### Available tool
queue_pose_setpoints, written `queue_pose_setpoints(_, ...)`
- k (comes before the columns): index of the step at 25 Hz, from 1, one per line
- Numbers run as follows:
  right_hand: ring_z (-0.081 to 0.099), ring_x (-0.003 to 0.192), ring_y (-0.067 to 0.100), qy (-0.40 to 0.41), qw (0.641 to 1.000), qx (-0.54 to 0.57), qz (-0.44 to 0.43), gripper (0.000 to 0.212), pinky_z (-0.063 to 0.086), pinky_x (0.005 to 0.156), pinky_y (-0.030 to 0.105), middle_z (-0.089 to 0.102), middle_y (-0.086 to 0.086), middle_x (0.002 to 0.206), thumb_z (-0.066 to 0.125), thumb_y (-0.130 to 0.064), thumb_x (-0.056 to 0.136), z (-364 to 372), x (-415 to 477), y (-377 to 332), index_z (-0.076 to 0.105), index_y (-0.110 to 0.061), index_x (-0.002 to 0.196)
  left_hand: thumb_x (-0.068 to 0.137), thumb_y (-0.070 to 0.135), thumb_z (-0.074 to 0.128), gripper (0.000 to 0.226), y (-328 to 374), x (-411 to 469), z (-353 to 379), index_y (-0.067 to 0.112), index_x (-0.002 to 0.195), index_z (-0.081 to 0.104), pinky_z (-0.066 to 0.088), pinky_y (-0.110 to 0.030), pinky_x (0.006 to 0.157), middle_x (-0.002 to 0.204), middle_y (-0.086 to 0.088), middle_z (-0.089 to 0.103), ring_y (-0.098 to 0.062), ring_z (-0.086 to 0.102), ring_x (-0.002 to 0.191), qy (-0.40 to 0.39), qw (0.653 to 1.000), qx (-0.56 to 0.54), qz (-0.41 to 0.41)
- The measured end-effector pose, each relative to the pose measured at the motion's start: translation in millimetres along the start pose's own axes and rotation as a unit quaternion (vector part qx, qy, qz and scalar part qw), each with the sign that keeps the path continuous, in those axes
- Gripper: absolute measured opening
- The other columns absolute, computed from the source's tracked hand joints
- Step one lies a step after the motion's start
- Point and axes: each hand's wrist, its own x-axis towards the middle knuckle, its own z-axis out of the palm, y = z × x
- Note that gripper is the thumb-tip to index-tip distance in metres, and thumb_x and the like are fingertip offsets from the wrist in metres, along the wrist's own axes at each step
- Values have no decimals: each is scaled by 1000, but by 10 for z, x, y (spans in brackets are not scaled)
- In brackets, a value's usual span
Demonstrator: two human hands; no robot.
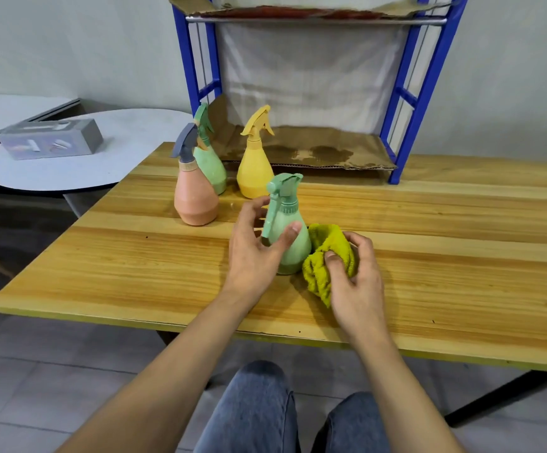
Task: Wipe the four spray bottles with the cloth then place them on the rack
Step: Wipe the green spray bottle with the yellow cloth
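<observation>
A mint green spray bottle (293, 246) stands upright near the middle of the wooden table (429, 256). My left hand (254, 246) curls round its left side, thumb across the front. My right hand (354, 282) grips a bunched yellow-green cloth (322, 256) pressed against the bottle's right side. Behind stand three more bottles: a pink one with a grey head (195, 201), a green one (213, 165) just behind it, and a yellow one (254, 171). The blue rack (409, 103) stands at the table's far edge, its lower shelf lined with stained cardboard (331, 152).
A round white table (69, 171) at the left carries a grey box (51, 138). My knees in jeans (259, 410) show below the table's near edge. The rack's upper shelf (314, 14) is also lined with cardboard.
</observation>
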Motion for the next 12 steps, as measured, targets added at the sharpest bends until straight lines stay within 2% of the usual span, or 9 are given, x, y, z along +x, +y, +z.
queue_pose_setpoints(2,65,86,-2,31,998,51,3,30,54,72,19,68,-11,104,64,-21,96,-17,25,15,57,-30,124,83,66,69,51,50,-12,7,50,126,48,53,-36,98,122,9,52,-8,55,115,-4,998,57,-13)
queue_pose_setpoints(3,66,88,0,44,997,63,1,30,55,73,20,69,-8,105,65,-19,95,-24,33,12,59,-28,123,86,64,65,45,65,-8,-18,56,126,46,50,-34,103,123,12,49,-4,52,118,-22,998,56,-22)
queue_pose_setpoints(5,68,95,9,59,996,71,-16,31,58,78,27,69,-6,107,66,-20,94,-39,60,-42,61,-28,124,103,44,54,30,56,29,-154,65,124,47,45,-36,114,131,25,49,1,50,129,-78,996,19,-32)
queue_pose_setpoints(6,67,99,9,58,995,70,-31,33,59,82,30,68,-8,111,66,-23,94,-42,97,-107,61,-30,125,108,32,48,35,45,64,-231,63,126,49,42,-37,118,136,28,51,1,49,134,-106,994,5,-30)
queue_pose_setpoints(8,62,110,5,8,996,66,-67,39,57,90,33,64,-11,123,64,-29,95,17,221,-249,58,-37,132,109,21,47,38,13,144,-343,48,135,51,41,-33,119,141,23,56,5,50,135,-150,989,6,-11)
queue_pose_setpoints(10,54,125,6,-112,988,59,-87,48,53,99,39,54,-13,139,58,-36,97,156,326,-386,45,-46,143,106,10,52,43,9,159,-372,34,142,52,45,-19,110,139,20,59,11,54,128,-168,985,27,20)
queue_pose_setpoints(12,41,139,7,-190,975,-1,-113,56,46,108,44,39,-14,153,50,-41,99,270,380,-418,27,-50,150,104,4,54,45,-3,164,-348,21,146,53,47,-15,103,137,13,62,8,58,124,-157,987,20,29)
